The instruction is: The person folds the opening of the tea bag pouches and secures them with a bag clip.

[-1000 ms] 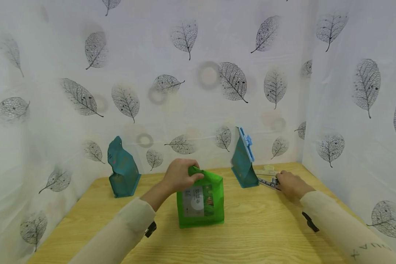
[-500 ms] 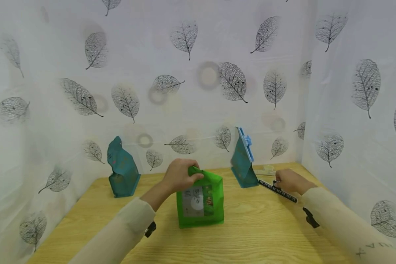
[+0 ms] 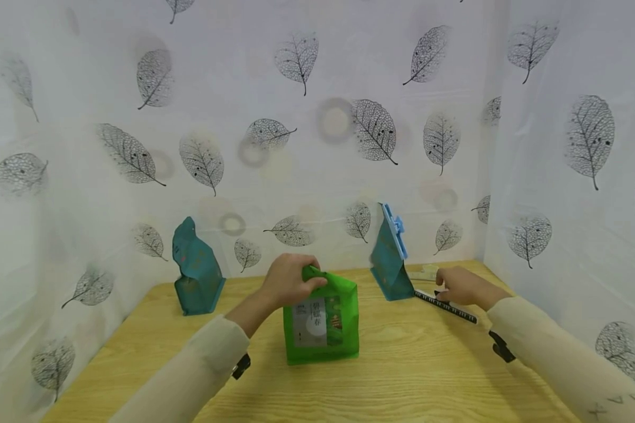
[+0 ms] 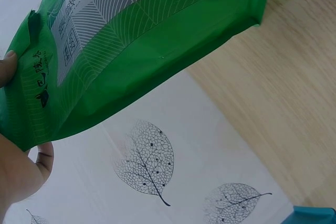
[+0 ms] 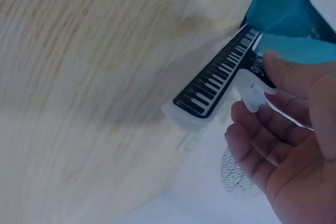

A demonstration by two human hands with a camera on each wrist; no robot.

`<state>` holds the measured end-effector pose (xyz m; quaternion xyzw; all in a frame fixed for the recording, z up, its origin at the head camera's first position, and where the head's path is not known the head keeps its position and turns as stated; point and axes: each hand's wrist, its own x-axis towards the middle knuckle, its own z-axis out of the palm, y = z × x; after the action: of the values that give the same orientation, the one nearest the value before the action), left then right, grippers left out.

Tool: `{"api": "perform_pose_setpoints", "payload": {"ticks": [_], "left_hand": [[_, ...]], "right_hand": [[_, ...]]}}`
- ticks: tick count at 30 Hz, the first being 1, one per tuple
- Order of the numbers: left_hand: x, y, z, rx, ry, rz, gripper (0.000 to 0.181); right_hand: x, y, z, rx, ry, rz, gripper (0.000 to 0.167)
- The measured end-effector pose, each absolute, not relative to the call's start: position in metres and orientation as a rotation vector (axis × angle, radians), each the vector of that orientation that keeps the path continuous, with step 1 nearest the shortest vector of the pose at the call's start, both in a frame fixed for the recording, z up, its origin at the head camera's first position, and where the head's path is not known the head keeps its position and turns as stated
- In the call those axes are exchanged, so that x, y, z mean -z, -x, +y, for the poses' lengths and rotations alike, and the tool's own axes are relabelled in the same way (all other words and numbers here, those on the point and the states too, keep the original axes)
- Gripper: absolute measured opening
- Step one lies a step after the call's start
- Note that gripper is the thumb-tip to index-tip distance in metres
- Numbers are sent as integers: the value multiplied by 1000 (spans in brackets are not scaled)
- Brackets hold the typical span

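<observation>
My left hand (image 3: 291, 279) pinches the folded top of a green tea bag (image 3: 323, 329), which stands upright on the table. In the left wrist view, the thumb lies on one face of the bag (image 4: 105, 72) and curled fingers show behind it. At the right, my right hand (image 3: 465, 286) holds a bag clip (image 3: 447, 305) with a black-and-white piano-key pattern by its handle. The right wrist view shows the thumb on one handle of the clip (image 5: 215, 80) and the fingers curled toward the other. The clip's far end lies close to a teal bag.
The teal bag (image 3: 390, 270) at the back right carries a blue clip (image 3: 395, 231) along its top. Another teal bag (image 3: 197, 273) stands at the left without a clip. A pale clip (image 3: 428, 272) lies behind my right hand. Leaf-printed curtains enclose the wooden table (image 3: 402, 376).
The piano-key clip has been turned in my right hand, so its patterned strip now slants down toward the right. My left hand and the green bag have stayed put.
</observation>
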<state>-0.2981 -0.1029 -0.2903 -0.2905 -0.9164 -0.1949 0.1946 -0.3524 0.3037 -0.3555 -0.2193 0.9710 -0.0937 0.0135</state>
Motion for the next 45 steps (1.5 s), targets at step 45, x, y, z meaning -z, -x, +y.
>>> {"api": "perform_pose_setpoints", "payload": {"ticks": [45], "left_hand": [[293,301,-105,529,841,-2560,20]], "right_hand": [[306,315,217,598,1264,3154,17]]}}
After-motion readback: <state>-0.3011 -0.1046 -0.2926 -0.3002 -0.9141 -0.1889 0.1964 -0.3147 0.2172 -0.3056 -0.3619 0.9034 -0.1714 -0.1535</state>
